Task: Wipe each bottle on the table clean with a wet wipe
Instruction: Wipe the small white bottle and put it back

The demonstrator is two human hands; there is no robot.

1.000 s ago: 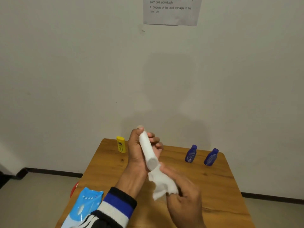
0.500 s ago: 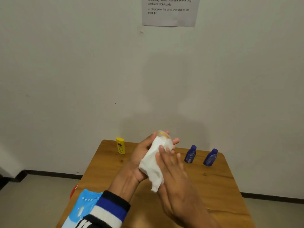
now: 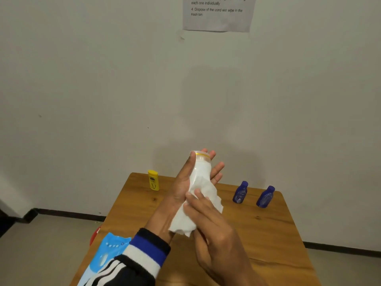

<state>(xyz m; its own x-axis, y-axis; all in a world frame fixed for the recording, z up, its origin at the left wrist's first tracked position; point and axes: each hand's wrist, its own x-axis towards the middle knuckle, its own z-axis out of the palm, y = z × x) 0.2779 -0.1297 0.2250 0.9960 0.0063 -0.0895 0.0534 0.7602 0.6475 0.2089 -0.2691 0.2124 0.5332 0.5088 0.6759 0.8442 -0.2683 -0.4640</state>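
My left hand (image 3: 185, 182) holds a white bottle (image 3: 203, 164) upright above the wooden table (image 3: 257, 234), thumb on one side and fingers behind it. A gold ring runs round the bottle's top. A white wet wipe (image 3: 198, 211) is wrapped over the bottle's lower part. My right hand (image 3: 212, 226) presses the wipe against the bottle with its fingers laid along it. A yellow bottle (image 3: 153, 180) stands at the table's far left. Two dark blue bottles (image 3: 240, 191) (image 3: 265, 196) stand at the far right.
A light blue wet wipe pack (image 3: 105, 254) lies at the table's near left edge, partly under my striped sleeve. Something red (image 3: 94, 236) shows below that edge on the floor. The table stands against a white wall with a printed sheet (image 3: 218, 13).
The bottle turned from lying slanted to standing upright in my left hand. My right hand moved up onto its side, then slid the wipe down towards the bottle's lower end.
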